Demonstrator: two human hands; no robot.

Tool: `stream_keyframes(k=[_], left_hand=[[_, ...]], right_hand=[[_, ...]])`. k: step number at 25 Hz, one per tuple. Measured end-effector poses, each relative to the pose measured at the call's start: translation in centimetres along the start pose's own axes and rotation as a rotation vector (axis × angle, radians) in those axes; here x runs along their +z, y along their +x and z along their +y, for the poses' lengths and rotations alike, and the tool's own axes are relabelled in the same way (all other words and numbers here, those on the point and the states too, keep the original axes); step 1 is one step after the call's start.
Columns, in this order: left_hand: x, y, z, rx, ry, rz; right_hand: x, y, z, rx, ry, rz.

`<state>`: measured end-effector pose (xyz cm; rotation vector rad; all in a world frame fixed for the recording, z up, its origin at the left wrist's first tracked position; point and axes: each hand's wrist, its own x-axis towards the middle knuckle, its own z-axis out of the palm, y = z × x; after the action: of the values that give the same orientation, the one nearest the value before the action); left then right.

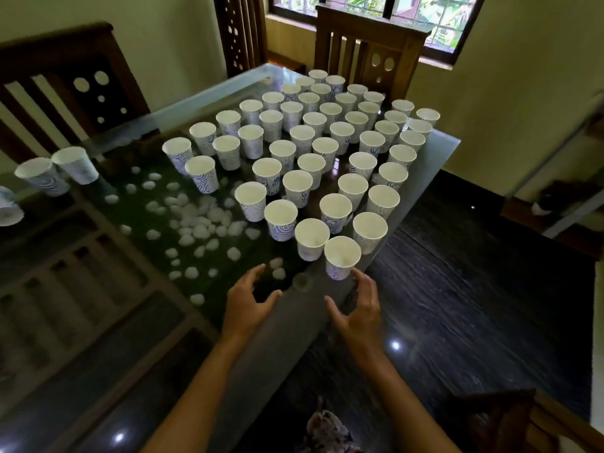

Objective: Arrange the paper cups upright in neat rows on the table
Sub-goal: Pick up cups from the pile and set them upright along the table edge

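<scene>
Several white paper cups with blue swirls stand upright in diagonal rows on the glass table (183, 106), from the far corner down to the nearest cup (341, 258) at the table's near right edge. Three more cups stand apart at the far left (75, 165). My left hand (246, 302) hovers over the table's near edge, fingers loosely curved, holding nothing. My right hand (358, 305) hovers just below and right of the nearest cup, also empty with curved fingers; its fingertips are close to the cup's base, and whether they touch it is unclear.
White pebbles (199, 223) lie under the glass in the table's middle. Wooden chairs stand at the far left (65, 80), the far end (369, 50) and the near right (510, 420). Dark floor lies to the right of the table edge.
</scene>
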<state>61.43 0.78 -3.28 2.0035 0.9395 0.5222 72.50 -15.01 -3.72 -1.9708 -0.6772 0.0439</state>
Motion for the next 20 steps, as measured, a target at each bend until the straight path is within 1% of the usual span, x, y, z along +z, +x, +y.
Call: stream_keyframes(k=[2,4,6,9,12,14,18,20], left_hand=[[-3.7,-2.4,-1.7,0.076,0.091,-0.010],[-8.2,-5.2,-4.3,0.126,0.173,-0.006],[-13.2,-8.3,-7.1,0.119,0.240,0.035],[-20.6,-12.4,-11.1,0.015,0.301,0.173],[-27.5,-15.6,-14.8,-0.102,0.337,0.291],[-31.1,-16.9,-16.4,-0.164,0.338,0.356],[-37.1,-17.3,-18.7,-0.270,0.320,0.486],[-39.8,-16.8,-20.1,-0.302,0.316,0.522]], right_hand=[[1.4,-2.2,-2.4,-0.035,-0.021,-0.088],[3.8,-4.5,-5.5,-0.061,-0.056,-0.252],[6.9,-6.9,-8.8,-0.098,-0.089,-0.413],[11.8,-9.9,-13.7,-0.200,-0.126,-0.605],[16.9,-12.3,-19.4,-0.306,-0.162,-0.751],[20.0,-13.4,-22.8,-0.348,-0.166,-0.820],[26.4,-14.4,-28.1,-0.505,-0.151,-0.933],[29.5,-14.3,-30.6,-0.536,-0.145,-0.969]])
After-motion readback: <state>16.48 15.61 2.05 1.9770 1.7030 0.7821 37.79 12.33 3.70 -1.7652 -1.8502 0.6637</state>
